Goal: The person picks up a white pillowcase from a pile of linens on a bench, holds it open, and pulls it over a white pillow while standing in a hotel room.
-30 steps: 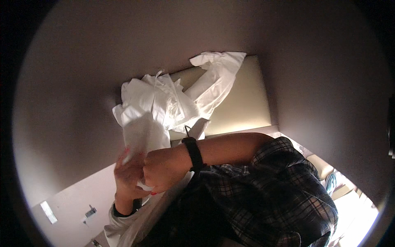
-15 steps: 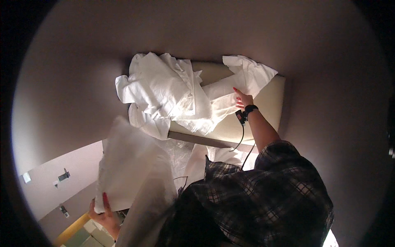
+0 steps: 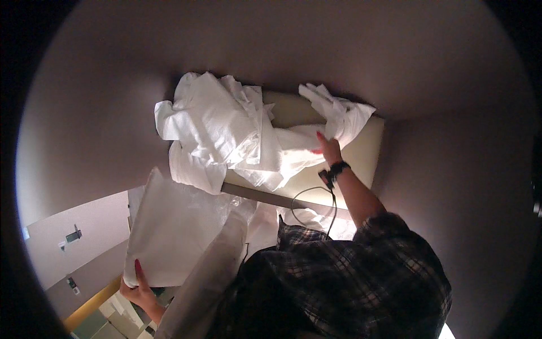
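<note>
White sheet (image 3: 175, 231) hangs pinched in my left hand (image 3: 138, 289) at seven o'clock. My right hand (image 3: 327, 150), fingers spread, presses crumpled linen (image 3: 226, 130); tugging could drag it off.

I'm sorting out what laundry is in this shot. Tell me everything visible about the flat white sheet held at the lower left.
The flat white sheet looks like thin, smooth cloth or paper, pale and unpatterned, spread fairly flat with soft creases near its upper right. It hangs tilted, its straight left edge running down to the left hand, which grips the lower corner with red-nailed fingers. Its right side overlaps another white fold beside the plaid shirt. It lies below the crumpled white pile; whether they touch is unclear.
</note>
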{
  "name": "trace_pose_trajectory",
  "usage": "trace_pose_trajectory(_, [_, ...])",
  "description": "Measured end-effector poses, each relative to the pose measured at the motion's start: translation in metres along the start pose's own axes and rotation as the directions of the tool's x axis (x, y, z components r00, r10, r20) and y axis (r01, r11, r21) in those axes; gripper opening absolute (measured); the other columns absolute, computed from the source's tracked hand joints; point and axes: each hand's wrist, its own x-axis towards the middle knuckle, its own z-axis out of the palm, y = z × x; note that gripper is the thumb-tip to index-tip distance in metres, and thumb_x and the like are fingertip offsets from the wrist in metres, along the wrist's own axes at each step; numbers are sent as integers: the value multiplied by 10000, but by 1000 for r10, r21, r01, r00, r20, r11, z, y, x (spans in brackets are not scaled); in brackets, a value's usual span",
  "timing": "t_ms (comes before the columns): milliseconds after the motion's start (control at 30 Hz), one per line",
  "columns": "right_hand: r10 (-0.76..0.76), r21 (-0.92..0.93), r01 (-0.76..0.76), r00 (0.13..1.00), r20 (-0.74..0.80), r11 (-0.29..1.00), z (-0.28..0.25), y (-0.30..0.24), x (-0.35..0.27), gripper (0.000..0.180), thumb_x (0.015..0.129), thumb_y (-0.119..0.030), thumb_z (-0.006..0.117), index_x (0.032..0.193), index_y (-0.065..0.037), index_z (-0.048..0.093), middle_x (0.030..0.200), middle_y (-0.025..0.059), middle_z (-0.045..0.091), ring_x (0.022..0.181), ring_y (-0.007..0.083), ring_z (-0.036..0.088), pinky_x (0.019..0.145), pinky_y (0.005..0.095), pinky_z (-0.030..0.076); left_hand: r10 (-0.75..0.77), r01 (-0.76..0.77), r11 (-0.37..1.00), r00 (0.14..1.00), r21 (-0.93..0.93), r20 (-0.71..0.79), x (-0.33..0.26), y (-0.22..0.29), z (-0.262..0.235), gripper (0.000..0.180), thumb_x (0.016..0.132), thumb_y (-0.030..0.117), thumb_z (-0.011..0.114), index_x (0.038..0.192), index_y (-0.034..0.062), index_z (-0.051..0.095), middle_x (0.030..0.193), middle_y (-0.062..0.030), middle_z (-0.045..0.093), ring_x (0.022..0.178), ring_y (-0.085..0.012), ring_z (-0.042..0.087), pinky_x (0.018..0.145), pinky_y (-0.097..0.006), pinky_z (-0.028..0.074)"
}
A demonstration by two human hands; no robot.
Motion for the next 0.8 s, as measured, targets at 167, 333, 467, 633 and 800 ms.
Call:
trace_pose_trajectory(167, [30,160,-3,986,-166,987,-40,18,-73,609,821,-412,595,945,171,470,776,205,622,618,291,654,559,319,550,52,-45,992,997,-118,62,11,4,13,236,762,150,688,824,-68,625,677,-60,616,609,-98,514,584,-252,425])
trace_pose_trajectory(333, [222,270,-107,868,-445,957,-102,34,-86,420,897,-312,483,1008,93,502,828,199,640,642,276,657,553,343,553,161,-155,984,985,-89,59,19,27,28,236,756,169,696,792,-53,623,654,-56,605,597,-110,511,580,-260,426])
trace_pose_trajectory(467, [132,475,6,958,-256,880,-120,20,-80,324,903,-239,482,1122,-1,460,1031,179,606,893,283,626,775,355,512,176,-173,983,983,-69,53,20,48,40,265,749,202,705,782,-47,622,638,-62,596,591,-114,504,579,-258,422])
trace_pose_trajectory(633, [38,534,59,985,-170,843,-65,-35,-98,573,850,-255,592,1313,-71,309,1254,50,489,1174,214,430,961,376,372,372,-370,927,928,-68,18,23,60,53,238,714,184,719,738,-23,602,595,-69,568,533,-137,503,525,-259,402])
trace_pose_trajectory(800, [-255,260,136,825,504,956,31,-98,-139,672,794,-152,644,1358,-119,279,1355,81,376,1241,213,363,1011,381,318,439,-405,893,881,-197,174,21,69,50,227,646,114,752,730,-3,576,608,-91,576,509,-183,534,514,-261,419])
